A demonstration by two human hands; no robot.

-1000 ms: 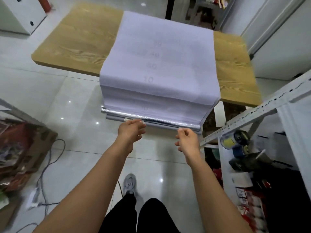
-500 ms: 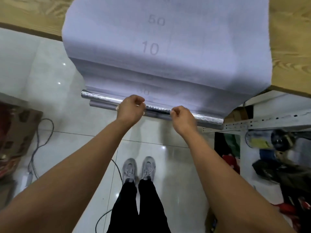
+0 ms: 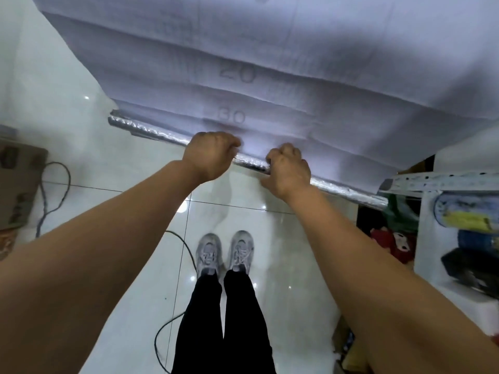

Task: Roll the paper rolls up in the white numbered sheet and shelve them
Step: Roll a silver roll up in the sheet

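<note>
The white numbered sheet [image 3: 310, 76] hangs down over me, with the printed numbers 20 and 30 showing. Along its lower edge runs a long silvery paper roll [image 3: 151, 130], slanting from upper left to lower right. My left hand [image 3: 209, 155] grips the roll near its middle, fingers curled over the top. My right hand [image 3: 290, 170] grips the same roll just to the right, fingers curled round it and the sheet's edge. The table that carries the sheet is out of view.
A white metal shelf rack [image 3: 445, 182] stands at the right, holding tape rolls and dark items. A cardboard box [image 3: 19, 184] and a loose cable [image 3: 54, 190] lie on the tiled floor at the left. My grey shoes [image 3: 224, 252] are below.
The view has moved closer and lower under the sheet. Both hands have closed tighter on the silvery roll and sit nearer each other. More of the sheet's hanging end shows.
</note>
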